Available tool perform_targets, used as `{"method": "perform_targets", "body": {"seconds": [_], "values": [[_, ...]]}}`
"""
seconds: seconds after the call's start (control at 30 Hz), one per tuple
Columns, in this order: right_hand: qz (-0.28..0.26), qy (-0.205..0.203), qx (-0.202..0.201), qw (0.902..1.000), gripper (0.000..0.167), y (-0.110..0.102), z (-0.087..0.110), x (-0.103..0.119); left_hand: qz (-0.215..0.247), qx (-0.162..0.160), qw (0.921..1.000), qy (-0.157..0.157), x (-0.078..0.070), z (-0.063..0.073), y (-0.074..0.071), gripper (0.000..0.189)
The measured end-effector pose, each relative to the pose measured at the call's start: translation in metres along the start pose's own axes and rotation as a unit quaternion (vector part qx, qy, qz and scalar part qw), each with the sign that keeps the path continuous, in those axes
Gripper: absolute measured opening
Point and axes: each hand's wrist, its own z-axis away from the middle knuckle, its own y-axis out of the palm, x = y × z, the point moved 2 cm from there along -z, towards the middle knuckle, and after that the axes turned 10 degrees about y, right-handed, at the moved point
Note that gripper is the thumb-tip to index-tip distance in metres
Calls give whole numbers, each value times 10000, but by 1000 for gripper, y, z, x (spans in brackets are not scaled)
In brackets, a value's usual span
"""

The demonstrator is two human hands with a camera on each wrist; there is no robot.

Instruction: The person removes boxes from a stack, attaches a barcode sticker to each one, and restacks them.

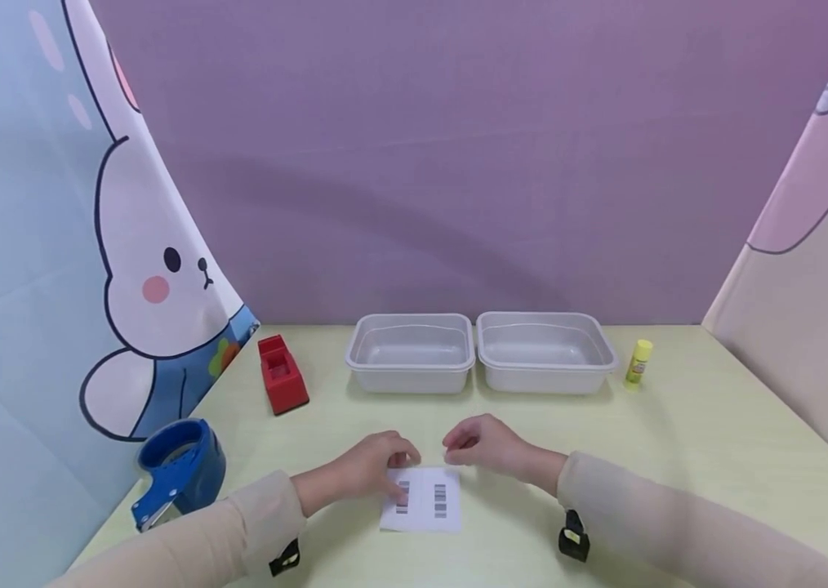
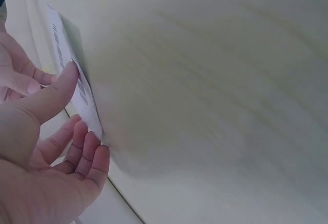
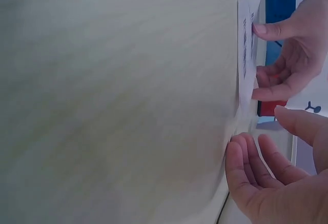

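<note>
Far L: blue tape dispenser (image 1: 202, 472), near the table's L edge, then a red box-like holder (image 1: 286, 390) a bit farther back; neither's being touched. Next, my L hand (image 1: 371, 467): thumb laid on the printed face of the white paper (image 1: 423, 500), over the L barcode, w/ fingers bent toward its far edge, well apart from the thumb. Can't tell if any fingertip goes under. L tray (image 1: 410, 380) sits beyond. Paper's on the table right in front of me, btwn my hands, R barcode (image 1: 440, 501) uncovered. My R hand (image 1: 491, 445) is just past its far R corner, fingers loosely bent, thumb off them, nothing seen in it. R tray (image 1: 548, 377) & yellow glue stick (image 1: 638, 364) stand behind, untouched.

Step in hand, I'd guess: steadying/positioning the paper. Next move prob. calls for keeping L thumb pressure light & bringing R fingers to the free edge w/o skewing it.
</note>
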Motion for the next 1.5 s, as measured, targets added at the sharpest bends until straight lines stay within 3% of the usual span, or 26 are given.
{"method": "perform_targets", "body": {"seconds": [0.23,0.57,0.77,1.03,1.27,1.5], "values": [[129,-1,357,9993,17,9,-2,5,285,-96,9992,-255,3,-5,3,30],[65,-172,698,9974,13,12,-3,3,968,-346,9943,-269,1,-7,8,7],[111,-442,898,9949,17,8,1,8,1259,-474,9898,-458,1,-8,6,8],[538,-1056,742,9902,17,6,5,16,1466,-409,9842,-908,0,-11,6,11],[1463,-2115,459,9653,16,6,9,26,1720,-381,9779,-1128,-4,-10,4,14],[1745,-2207,1,9596,6,7,10,27,1762,-465,9761,-1181,-4,-8,3,13]]}}
